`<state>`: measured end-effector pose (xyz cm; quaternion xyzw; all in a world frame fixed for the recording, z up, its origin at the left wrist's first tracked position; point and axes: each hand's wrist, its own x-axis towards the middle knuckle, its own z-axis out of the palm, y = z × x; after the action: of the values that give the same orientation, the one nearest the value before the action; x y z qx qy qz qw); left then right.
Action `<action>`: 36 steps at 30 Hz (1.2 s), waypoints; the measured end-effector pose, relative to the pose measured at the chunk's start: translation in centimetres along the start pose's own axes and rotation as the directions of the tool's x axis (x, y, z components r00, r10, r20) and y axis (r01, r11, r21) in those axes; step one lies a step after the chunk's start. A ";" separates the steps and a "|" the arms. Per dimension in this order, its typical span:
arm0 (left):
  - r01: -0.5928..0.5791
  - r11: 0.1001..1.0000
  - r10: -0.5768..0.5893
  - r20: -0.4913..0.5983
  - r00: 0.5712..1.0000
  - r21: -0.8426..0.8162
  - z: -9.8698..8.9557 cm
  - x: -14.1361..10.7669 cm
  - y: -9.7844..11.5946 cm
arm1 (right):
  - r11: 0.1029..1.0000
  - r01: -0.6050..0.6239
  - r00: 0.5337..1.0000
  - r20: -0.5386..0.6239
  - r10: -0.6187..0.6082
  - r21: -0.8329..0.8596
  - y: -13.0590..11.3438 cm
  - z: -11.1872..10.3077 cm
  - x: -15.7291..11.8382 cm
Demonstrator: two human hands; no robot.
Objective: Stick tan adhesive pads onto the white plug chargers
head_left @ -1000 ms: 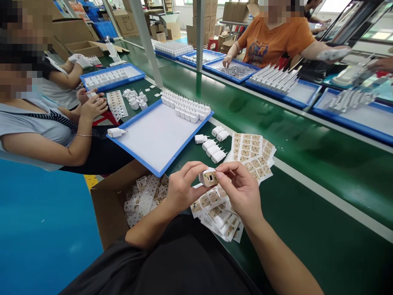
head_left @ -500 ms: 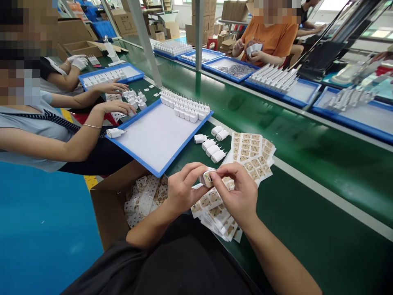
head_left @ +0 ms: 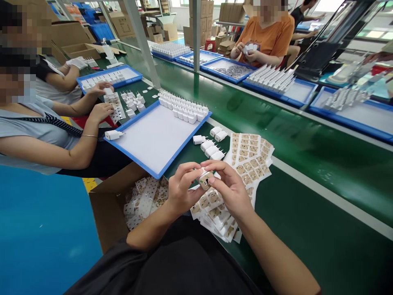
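Between my two hands is a white charger plug, its end face turned toward me and covered by a tan sticker with dark openings. My left hand grips it from the left side with thumb and fingers. My right hand holds its right side, the thumb pressed on the tan face. Under and beyond my hands lie fanned sheets of tan stickers. Several loose white charger plugs lie on the green table just past my hands.
A blue-rimmed tray at centre left holds rows of plugs along its far side. Below it stands a cardboard box with used sticker sheets. Co-workers sit at left and across the belt. More blue trays line the far side.
My right fingers have moved over the top of the charger plug, which is turned slightly. The neighbour at left has drawn both hands back to a sticker sheet, holding a white plug.
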<state>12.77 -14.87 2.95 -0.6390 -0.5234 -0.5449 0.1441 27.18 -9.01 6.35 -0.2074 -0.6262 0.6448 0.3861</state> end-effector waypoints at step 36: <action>0.680 0.689 -0.586 0.360 0.726 -0.249 0.5 -0.8 -2.2 | 0.833 0.437 0.894 0.065 -0.442 -0.340 -2.4 -2.9 0.1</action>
<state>11.35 -14.01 1.27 -0.4956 -0.6159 -0.5621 -0.2432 29.91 -7.26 8.28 -0.1280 -0.7573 0.4168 0.4862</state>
